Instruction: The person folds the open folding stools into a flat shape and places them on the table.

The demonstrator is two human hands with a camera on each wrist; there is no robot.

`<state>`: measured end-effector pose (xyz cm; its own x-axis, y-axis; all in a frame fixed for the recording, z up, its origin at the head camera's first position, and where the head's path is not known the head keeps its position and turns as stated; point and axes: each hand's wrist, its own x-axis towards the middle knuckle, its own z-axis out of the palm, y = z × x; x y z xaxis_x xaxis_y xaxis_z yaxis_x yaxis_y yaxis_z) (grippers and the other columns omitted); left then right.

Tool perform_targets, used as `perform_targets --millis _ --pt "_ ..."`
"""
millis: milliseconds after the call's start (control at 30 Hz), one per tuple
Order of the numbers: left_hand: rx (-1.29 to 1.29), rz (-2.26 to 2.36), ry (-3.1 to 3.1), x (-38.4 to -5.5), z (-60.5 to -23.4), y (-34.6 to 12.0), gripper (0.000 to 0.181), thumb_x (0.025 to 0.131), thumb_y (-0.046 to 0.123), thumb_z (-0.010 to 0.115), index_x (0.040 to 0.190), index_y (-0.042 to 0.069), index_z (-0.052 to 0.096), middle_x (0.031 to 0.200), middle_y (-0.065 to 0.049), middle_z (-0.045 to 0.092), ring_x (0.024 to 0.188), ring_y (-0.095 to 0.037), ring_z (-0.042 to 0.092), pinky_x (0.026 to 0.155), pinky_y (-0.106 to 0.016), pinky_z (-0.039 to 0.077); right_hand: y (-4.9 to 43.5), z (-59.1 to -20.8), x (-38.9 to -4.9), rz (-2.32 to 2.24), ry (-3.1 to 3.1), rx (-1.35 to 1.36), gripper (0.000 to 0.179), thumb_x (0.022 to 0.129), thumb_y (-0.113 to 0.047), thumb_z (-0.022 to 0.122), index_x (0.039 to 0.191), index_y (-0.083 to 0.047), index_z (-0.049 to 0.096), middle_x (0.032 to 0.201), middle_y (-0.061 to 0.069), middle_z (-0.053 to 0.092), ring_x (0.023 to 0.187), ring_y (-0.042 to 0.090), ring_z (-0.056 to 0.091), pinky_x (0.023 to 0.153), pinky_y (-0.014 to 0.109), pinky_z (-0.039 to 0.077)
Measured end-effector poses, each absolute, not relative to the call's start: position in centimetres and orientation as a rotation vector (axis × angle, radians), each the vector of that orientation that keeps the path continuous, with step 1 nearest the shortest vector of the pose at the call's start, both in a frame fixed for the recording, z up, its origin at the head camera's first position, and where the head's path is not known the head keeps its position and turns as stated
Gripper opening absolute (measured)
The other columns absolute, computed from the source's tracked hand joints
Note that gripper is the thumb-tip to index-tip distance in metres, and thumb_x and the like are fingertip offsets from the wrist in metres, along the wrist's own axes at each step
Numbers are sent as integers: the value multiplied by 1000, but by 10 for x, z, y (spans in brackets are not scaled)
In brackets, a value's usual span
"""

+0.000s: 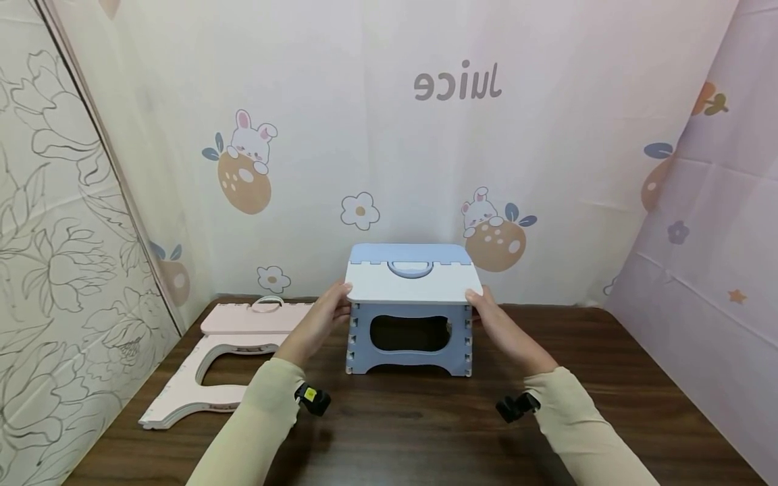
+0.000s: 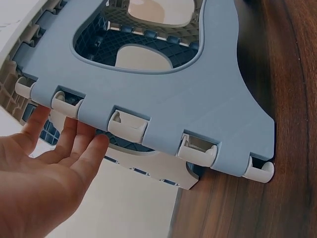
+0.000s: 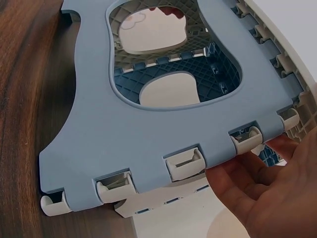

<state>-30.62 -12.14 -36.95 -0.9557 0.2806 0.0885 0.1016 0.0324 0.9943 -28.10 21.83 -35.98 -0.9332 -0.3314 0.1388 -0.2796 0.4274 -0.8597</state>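
Observation:
A blue and white folding stool (image 1: 419, 287) stands unfolded and upright on the brown table, with a handle in its top. My left hand (image 1: 319, 318) holds its left side, thumb at the white top's edge and fingers against the side below. On the opposite side, my right hand (image 1: 503, 332) grips it in the same way. The left wrist view shows the blue end panel (image 2: 148, 96) and the fingertips of my left hand (image 2: 54, 173) at its hinges. In the right wrist view, fingers of my right hand (image 3: 262, 191) reach behind the hinged edge.
A pink folding stool (image 1: 182, 381) lies folded flat at the left of the wooden table (image 1: 413, 439), partly behind my left forearm. A printed curtain (image 1: 322, 135) hangs close behind the table. More patterned cloth borders it on the left and right.

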Motion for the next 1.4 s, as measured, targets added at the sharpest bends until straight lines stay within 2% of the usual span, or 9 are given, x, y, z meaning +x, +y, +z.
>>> perform_targets --millis 233,467,733,1000,1133,1400 --pt "408 2074 2149 -307 -369 -124 61 104 44 40 150 3 35 138 -22 44 125 -33 46 113 -48 32 217 -360 -283 -1539 2615 -559 74 106 -59 21 158 -12 -3 152 21 17 131 38 27 103 58 29" --pt "399 2073 2157 -308 -369 -126 60 104 44 40 145 0 37 137 -24 44 125 -34 47 112 -48 33 216 -361 -284 -1547 2610 -578 74 106 -57 20 157 -8 -4 152 23 17 132 39 27 104 58 28" --pt "381 2055 2171 -306 -367 -127 63 104 46 41 148 2 37 138 -22 46 126 -34 48 111 -47 35 216 -360 -285 -1553 2601 -555 74 106 -58 22 158 -11 -1 151 21 20 131 38 30 103 58 31" --pt "378 2082 2144 -304 -368 -127 65 103 44 43 149 -1 35 141 -25 44 129 -37 46 113 -48 33 220 -363 -284 -1606 2548 -547 74 105 -59 26 160 -20 -5 162 14 5 143 36 15 109 68 19" --pt "357 2100 2136 -304 -370 -125 69 103 49 44 151 1 33 144 -25 43 133 -37 44 113 -48 31 221 -363 -284 -1618 2546 -555 72 106 -58 28 161 -23 -4 163 12 7 142 36 19 108 68 21" --pt "316 2105 2132 -300 -373 -126 79 101 60 43 153 2 31 148 -25 39 137 -37 40 115 -47 29 229 -366 -281 -1540 2569 -603 70 108 -51 34 162 -18 4 161 18 17 141 40 27 105 66 30"
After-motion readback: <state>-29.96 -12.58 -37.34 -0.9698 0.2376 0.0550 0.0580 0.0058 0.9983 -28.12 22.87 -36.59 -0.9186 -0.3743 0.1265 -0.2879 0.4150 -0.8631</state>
